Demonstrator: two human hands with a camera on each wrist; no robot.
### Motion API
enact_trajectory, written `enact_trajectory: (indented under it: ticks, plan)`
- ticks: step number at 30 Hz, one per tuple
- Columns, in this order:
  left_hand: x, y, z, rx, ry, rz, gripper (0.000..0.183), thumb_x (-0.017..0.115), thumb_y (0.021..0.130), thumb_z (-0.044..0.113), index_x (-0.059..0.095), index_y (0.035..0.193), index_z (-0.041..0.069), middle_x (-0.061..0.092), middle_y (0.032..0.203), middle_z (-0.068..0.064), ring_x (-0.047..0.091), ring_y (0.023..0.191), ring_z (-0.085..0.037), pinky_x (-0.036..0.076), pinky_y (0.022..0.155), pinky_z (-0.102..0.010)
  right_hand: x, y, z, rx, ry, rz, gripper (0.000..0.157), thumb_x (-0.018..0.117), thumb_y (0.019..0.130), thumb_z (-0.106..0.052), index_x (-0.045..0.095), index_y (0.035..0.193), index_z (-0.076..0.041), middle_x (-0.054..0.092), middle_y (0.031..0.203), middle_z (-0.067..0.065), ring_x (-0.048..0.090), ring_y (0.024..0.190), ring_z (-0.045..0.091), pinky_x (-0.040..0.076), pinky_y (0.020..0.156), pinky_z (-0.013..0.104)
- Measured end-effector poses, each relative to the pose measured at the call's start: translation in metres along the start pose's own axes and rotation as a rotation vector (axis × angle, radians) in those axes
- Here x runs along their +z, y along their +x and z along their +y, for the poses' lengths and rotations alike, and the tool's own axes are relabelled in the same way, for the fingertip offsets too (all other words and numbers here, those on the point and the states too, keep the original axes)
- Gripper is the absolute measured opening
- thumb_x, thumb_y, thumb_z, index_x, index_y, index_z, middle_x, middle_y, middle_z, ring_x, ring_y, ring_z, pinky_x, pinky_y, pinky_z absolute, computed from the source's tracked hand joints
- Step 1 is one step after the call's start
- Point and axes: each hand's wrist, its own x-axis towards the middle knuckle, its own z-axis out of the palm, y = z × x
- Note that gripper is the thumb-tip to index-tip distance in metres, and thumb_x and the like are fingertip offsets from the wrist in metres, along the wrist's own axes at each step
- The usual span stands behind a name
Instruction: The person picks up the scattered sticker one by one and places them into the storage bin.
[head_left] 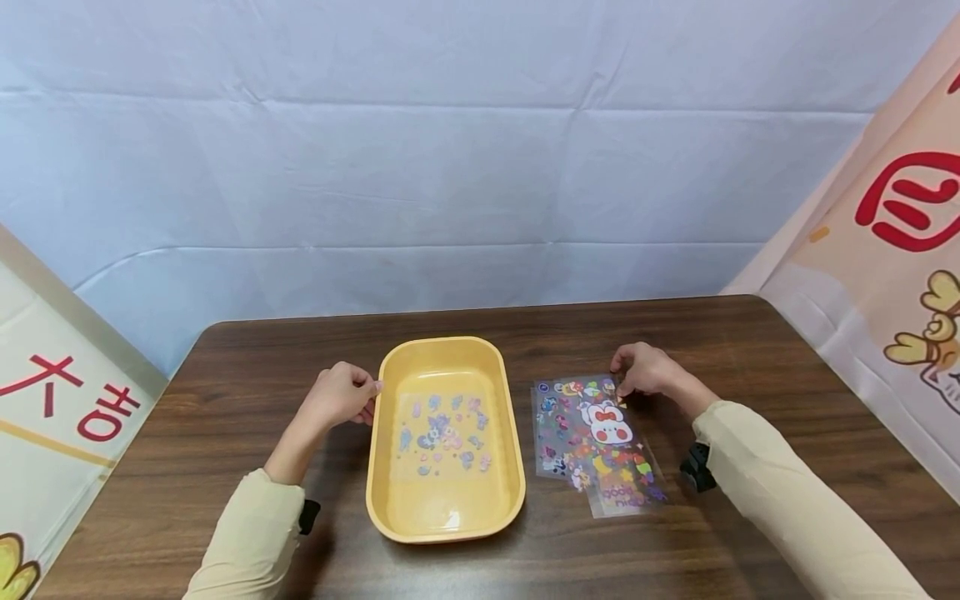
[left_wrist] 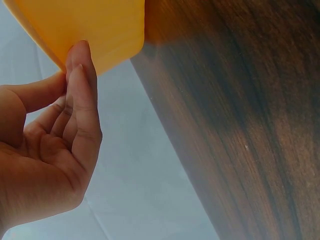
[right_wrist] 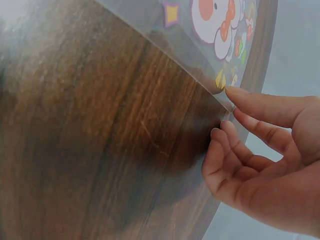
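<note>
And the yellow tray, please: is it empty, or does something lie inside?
Not empty: in the head view, a see-through sticker sheet lies inside the yellow tray, its small printed figures visible.

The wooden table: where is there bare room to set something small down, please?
The table has bare wood left of the left hand and right of the right hand, toward the far corner. Only a narrow strip separates the yellow tray from the sticker sheets; that middle is crowded.

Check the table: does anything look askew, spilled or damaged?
Slightly askew: the sticker sheets beside the yellow tray overlap unevenly, edges not lined up, while the right hand pinches one corner. No spill or damage shows.
</note>
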Motion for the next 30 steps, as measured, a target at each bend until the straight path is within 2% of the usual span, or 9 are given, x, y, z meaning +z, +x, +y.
enact_trajectory:
  ticks: [3,10,30]
  plan:
    - [-0.0003,0.0000,0.0007,0.003,0.009,0.001,0.026,0.051,0.094,0.015,0.068,0.082,-0.002,0.062,0.063,-0.005,0.063,0.058,-0.017,0.054,0.059,-0.034,0.0000,0.0010,0.0007,-0.024,0.002,0.009,0.028,0.067,0.072,0.006,0.055,0.097,0.007,0.053,0.086,0.016,0.043,0.057,0.018,0.038,0.048,0.027]
    - [-0.0004,-0.0014,0.0020,0.004,0.019,0.007,0.027,0.052,0.094,0.015,0.067,0.078,-0.001,0.061,0.062,-0.006,0.062,0.058,-0.018,0.054,0.058,-0.034,-0.0005,0.0016,0.0012,-0.047,0.016,-0.001,0.026,0.067,0.073,0.008,0.054,0.096,0.008,0.051,0.077,0.011,0.042,0.058,0.018,0.038,0.050,0.028]
    - [-0.0002,-0.0021,0.0024,-0.004,0.020,0.005,0.027,0.052,0.094,0.016,0.067,0.077,0.000,0.062,0.063,-0.006,0.063,0.057,-0.017,0.053,0.058,-0.033,0.0000,0.0037,0.0045,-0.048,0.051,-0.009,0.020,0.067,0.075,0.007,0.055,0.091,0.007,0.050,0.076,0.010,0.042,0.059,0.018,0.041,0.051,0.030]
